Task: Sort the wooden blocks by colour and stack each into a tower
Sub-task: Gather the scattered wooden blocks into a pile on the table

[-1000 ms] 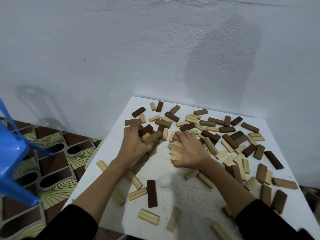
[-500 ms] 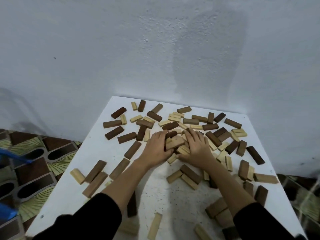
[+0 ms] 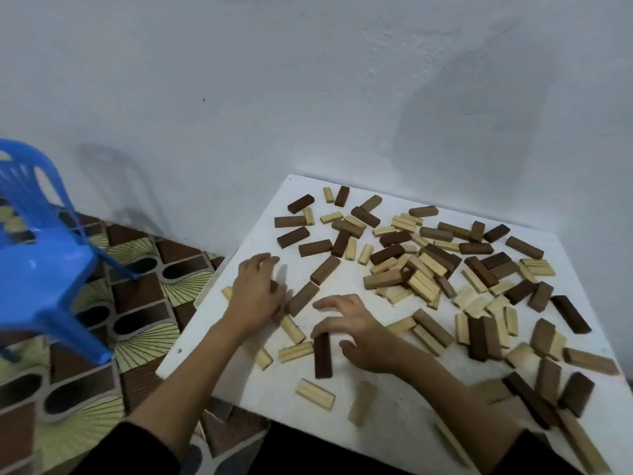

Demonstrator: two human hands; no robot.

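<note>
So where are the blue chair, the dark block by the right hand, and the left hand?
Blue chair [image 3: 41,265], head view, seat.
Dark block [image 3: 323,356], head view, top face.
Left hand [image 3: 255,296], head view, back.

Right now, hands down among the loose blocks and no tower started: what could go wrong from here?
1. A pale block lies at the table's left edge beside the left hand; a sweep there could likely knock it off.
2. The mid-brown blocks look close to the dark ones in this dim light, so mis-sorting seems possible.
3. Blocks crowd the near right corner; the right forearm may push some over the edge.
</note>
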